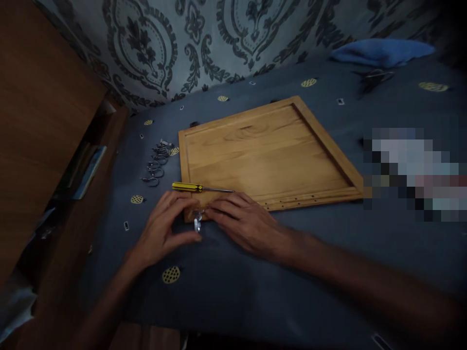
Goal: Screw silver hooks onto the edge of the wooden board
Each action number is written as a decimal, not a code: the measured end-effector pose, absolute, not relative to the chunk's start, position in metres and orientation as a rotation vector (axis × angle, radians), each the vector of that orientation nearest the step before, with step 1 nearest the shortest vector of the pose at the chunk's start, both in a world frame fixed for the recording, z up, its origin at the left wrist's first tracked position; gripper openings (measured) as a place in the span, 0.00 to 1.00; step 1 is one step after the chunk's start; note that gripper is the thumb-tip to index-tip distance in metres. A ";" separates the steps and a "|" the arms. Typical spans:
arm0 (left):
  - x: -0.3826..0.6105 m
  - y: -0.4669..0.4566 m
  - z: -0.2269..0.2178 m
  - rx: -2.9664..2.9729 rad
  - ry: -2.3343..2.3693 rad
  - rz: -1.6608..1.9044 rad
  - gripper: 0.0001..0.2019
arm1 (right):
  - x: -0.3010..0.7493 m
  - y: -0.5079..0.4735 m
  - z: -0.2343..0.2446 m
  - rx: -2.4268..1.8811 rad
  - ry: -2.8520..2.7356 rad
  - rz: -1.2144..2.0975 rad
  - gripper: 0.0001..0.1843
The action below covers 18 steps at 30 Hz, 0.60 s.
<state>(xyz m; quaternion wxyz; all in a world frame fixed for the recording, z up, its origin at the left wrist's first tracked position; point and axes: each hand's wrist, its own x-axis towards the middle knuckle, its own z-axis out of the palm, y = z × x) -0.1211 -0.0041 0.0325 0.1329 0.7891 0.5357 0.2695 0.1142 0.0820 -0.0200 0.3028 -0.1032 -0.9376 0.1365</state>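
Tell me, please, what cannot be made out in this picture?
Head view only.
The hook: partly covered by the left hand and right hand; which grips it is unclear.
The board: near left corner hidden under the hands.
The patch at right: pixelated, contents unreadable.
The dark tool by the cloth: blurred and dim, kind unclear.

**Yellows and silver on slate blue**

Honey-yellow with brown grain streaks across the wooden panel (270,150). Bright yellow with a black band on the screwdriver (200,187) handle, silver along its shaft. Shiny silver on the metal hook (197,224) and on the row of hooks (156,163). Slate blue on the tablecloth (237,282), scattered with yellow dotted rounds and tiny white-and-black rectangles. Pale grey with dark damask scrolls on the wallpaper (204,43). Plain blue on the folded cloth (383,51); reddish brown on the cabinet (40,107).
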 end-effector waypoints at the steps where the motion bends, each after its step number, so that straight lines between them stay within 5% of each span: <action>1: -0.120 -0.008 0.030 2.301 1.559 0.737 0.28 | 0.115 0.081 -0.020 -0.274 -2.482 0.373 0.16; 18: -0.112 -0.017 0.006 2.206 1.703 0.727 0.25 | 0.084 0.093 0.002 -0.438 -2.494 0.553 0.13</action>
